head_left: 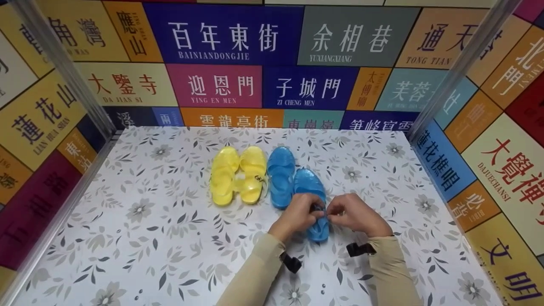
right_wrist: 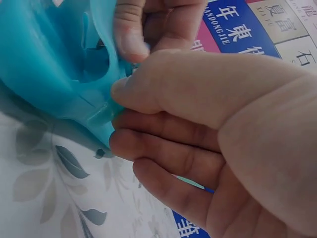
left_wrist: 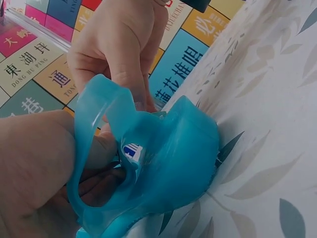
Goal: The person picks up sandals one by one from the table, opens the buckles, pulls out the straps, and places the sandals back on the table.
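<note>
Both hands work at the side of a blue jelly sandal (head_left: 309,182), which stands on the table with its toe away from me. My left hand (head_left: 298,213) grips its ankle strap from the left; in the left wrist view, some of those fingers show through the strap loop (left_wrist: 88,116). From the right, my right hand (head_left: 356,214) pinches the sandal's side by the strap with thumb and forefinger (right_wrist: 124,119). A small shiny bit, perhaps a buckle (right_wrist: 134,67), shows between the two thumbs. The fingertips partly hide the fastening.
A second blue sandal (head_left: 281,163) stands just left of the held one. Farther left is a pair of yellow sandals (head_left: 226,159), side by side. The table (head_left: 140,250) has a leaf-patterned cover. Printed sign panels (head_left: 225,34) wall its back and sides.
</note>
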The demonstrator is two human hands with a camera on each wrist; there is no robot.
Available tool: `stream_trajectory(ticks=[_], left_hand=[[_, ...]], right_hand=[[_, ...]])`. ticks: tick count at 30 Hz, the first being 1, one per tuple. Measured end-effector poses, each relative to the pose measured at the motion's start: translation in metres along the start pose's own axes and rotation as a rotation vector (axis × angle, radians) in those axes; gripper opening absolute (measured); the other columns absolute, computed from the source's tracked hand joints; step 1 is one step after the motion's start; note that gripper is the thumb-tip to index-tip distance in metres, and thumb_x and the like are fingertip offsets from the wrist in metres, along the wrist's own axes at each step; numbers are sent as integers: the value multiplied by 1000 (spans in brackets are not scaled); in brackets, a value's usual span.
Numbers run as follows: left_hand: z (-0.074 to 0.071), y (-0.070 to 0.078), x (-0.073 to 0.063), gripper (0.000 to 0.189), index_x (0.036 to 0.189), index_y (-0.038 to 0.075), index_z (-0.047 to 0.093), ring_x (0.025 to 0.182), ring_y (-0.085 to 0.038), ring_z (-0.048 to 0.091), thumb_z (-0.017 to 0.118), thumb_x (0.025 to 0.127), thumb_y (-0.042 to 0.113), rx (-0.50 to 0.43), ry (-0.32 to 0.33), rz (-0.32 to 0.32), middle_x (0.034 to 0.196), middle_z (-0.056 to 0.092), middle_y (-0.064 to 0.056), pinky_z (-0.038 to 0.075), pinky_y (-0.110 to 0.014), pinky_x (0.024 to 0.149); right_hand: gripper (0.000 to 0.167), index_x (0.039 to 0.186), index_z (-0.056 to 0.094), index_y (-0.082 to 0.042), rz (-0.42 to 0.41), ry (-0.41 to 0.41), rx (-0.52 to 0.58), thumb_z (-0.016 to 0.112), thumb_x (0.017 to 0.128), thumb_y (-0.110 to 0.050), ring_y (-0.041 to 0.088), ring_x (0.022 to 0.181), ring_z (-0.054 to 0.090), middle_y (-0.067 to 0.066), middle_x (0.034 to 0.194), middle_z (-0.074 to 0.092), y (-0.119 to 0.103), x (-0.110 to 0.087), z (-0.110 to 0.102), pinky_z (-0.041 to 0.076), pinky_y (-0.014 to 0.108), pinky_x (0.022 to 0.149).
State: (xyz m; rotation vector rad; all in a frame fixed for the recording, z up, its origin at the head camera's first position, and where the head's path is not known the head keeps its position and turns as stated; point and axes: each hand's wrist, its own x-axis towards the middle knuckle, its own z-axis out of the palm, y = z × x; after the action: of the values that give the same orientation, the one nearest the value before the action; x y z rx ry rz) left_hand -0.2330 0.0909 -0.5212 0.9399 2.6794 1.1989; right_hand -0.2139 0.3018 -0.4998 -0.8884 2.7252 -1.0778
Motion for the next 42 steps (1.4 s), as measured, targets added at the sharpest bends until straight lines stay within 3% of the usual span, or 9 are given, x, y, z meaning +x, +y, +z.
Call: stream_trajectory(ticks=[6, 13, 17, 21, 27, 29, 35, 42], left_hand=[[-1, 0, 0, 11, 104, 10, 80, 90, -9, 66, 79, 93, 9, 22, -27, 17, 99, 76, 2, 55, -21, 81], [-1, -2, 2, 14, 104, 12, 82, 92, -6, 67, 78, 92, 5, 8, -12, 55, 100, 78, 4, 54, -19, 82], [-3, -3, 1, 14, 104, 12, 83, 90, -5, 65, 78, 93, 6, -27, -19, 35, 100, 77, 5, 54, -18, 79], [-3, 1, 2, 13, 105, 12, 82, 86, -4, 64, 79, 93, 7, 3, -47, 13, 98, 77, 6, 54, -18, 77], [0, 2, 3, 10, 100, 11, 83, 84, -5, 66, 81, 91, 8, 52, -34, 102, 93, 78, 4, 54, -17, 76], [-1, 1, 3, 9, 100, 10, 83, 83, -6, 66, 80, 91, 7, 20, -27, 110, 92, 78, 3, 54, -17, 74], [-4, -5, 2, 9, 102, 11, 82, 83, -4, 63, 78, 94, 9, -45, -44, 51, 96, 77, 4, 53, -17, 74], [-3, -3, 3, 10, 102, 11, 82, 85, -5, 65, 79, 93, 9, 14, -57, 60, 97, 77, 4, 54, -18, 76]], right_hand=[[15, 88, 81, -10, -12, 12, 7, 75, 86, 3, 7, 72, 65, -1, 83, 76, 1, 0, 1, 54, 25, 65], [16, 87, 81, -9, -34, 24, 1, 74, 83, 5, 6, 70, 64, -1, 81, 76, 1, 2, 1, 54, 24, 64], [15, 89, 82, -9, -27, 9, 10, 74, 84, 3, 7, 71, 64, 3, 81, 77, 1, 2, 2, 53, 24, 64], [17, 86, 81, -9, -40, 23, 5, 73, 81, 6, 5, 69, 62, 0, 80, 76, 0, 2, 2, 52, 23, 62], [18, 81, 80, -10, -104, 69, -18, 74, 81, 8, 6, 69, 63, -3, 78, 75, -4, 2, -1, 55, 32, 61], [16, 82, 80, -11, -73, 49, -12, 76, 83, 5, 7, 69, 62, -4, 78, 75, -5, 1, -3, 55, 31, 61], [4, 93, 81, -11, 79, -64, 27, 79, 91, -8, 6, 70, 63, -1, 84, 77, -3, -2, -6, 52, 24, 64], [9, 88, 82, -9, 52, -56, -4, 75, 89, -4, 3, 66, 59, -3, 79, 75, -1, 0, -2, 50, 22, 61]])
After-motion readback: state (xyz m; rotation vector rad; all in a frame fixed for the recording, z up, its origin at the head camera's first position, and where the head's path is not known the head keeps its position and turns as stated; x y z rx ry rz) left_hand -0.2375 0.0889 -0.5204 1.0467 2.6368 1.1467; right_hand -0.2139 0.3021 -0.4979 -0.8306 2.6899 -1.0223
